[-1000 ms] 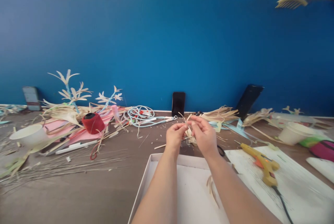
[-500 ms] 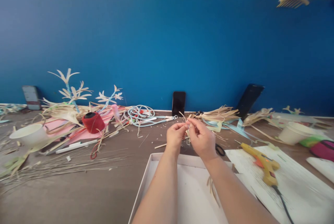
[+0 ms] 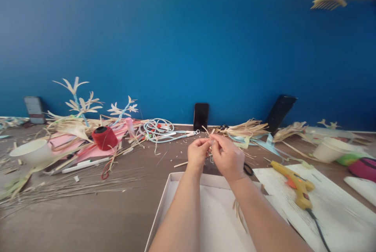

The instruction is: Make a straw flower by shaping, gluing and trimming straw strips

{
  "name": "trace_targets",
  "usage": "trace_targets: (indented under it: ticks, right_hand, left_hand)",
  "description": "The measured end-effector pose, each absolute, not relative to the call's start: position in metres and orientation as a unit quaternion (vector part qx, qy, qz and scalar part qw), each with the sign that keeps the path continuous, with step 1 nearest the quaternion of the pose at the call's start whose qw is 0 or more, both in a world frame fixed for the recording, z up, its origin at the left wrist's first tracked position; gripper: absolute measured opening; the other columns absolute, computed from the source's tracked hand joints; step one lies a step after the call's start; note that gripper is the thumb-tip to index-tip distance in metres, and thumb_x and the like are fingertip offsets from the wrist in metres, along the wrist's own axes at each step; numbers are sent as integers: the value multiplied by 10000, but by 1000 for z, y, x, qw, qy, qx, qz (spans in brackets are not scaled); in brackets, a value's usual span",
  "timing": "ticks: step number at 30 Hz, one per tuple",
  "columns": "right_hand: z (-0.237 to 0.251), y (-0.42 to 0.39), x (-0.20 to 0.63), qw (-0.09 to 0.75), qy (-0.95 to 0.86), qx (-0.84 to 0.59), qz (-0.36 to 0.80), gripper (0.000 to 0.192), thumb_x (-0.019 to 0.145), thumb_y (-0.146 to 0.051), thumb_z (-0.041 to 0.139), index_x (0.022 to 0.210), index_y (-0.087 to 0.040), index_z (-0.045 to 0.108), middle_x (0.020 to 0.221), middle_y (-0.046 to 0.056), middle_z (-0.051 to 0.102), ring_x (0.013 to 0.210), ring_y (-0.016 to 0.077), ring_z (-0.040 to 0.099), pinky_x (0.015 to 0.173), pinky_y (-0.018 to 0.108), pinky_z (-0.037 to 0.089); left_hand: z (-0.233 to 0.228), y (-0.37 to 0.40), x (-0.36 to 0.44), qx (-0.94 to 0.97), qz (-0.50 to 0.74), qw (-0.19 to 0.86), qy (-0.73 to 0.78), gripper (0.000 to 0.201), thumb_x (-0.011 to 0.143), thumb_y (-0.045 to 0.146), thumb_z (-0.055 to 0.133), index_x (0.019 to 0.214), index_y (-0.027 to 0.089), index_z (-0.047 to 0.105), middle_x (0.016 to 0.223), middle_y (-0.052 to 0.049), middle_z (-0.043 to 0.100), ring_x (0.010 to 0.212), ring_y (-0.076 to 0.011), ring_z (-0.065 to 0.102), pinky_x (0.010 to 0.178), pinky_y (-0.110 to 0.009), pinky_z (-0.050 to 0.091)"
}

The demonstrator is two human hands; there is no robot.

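Observation:
My left hand [image 3: 199, 152] and my right hand [image 3: 227, 156] meet fingertip to fingertip above the far end of a shallow white box [image 3: 216, 181]. Both are closed in a pinch on a thin pale fibre strip [image 3: 205, 130], whose end sticks up between the fingers. Most of the strip is hidden by the fingers. Under my right forearm, a few dry strips [image 3: 239, 215] lie in the box. The black handle of what looks like scissors [image 3: 248, 169] shows beside my right wrist.
A yellow glue gun [image 3: 296, 183] rests on printed paper [image 3: 331, 205] at right. A phone [image 3: 201, 116] leans on the blue partition [image 3: 188, 48]. To the left are a red thread spool [image 3: 105, 138], a coiled pale-blue cord [image 3: 158, 126], a white bowl [image 3: 32, 152] and thin wires [image 3: 82, 185].
My right-hand fingers have shifted slightly around the strip, with the back of the hand turned a little. My left hand stays nearly still.

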State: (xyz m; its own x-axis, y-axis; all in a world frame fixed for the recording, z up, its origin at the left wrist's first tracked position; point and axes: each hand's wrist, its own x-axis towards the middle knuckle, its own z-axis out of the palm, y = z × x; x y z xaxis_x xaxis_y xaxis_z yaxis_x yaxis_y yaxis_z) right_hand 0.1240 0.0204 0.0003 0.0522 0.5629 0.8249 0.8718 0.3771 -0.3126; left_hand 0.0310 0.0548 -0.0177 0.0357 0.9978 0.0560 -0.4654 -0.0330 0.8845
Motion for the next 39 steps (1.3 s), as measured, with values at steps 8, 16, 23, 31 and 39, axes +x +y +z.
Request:
trace_targets:
  ticks: [8,16,23,31,39]
  right_hand:
    - [7,19,125,539,-653,-515,-135,302,832,-175,458,1066,-235,639,1051,50,664,976,191,595,865,307,445]
    - [8,23,130,629,-588,-508,1,359,810,-185,429,1139,-212,571,1040,86,647,909,209,610,799,373,490]
    - [18,24,128,650,-556,-511,80,292,805,-216,460,1055,-190,607,1041,97,654,797,190,630,702,323,504]
    - [75,-3,148,518,-628,-558,162,256,787,-326,515,952,-197,662,690,14,667,534,131,582,507,240,426]
    - [70,-53,213,253,-707,-638,171,236,765,-371,522,781,-207,692,682,10,658,609,154,572,530,245,374]
  left_hand:
    - [-17,54,31,380,600,612,347,332,553,364,749,757,117,659,511,25,538,447,-53,435,433,-179,313]
    - [-16,53,31,368,607,610,351,329,560,347,756,769,113,655,567,14,556,468,-46,458,433,-164,321]
    - [-17,54,31,382,605,598,361,318,577,335,744,779,108,651,583,5,566,466,-47,462,427,-163,323]
    - [-16,54,31,378,599,591,387,318,532,334,761,749,125,659,578,6,588,454,-48,454,427,-172,328]
    - [-23,56,31,391,602,580,385,294,547,328,756,754,138,671,548,25,555,461,-42,438,427,-158,305]
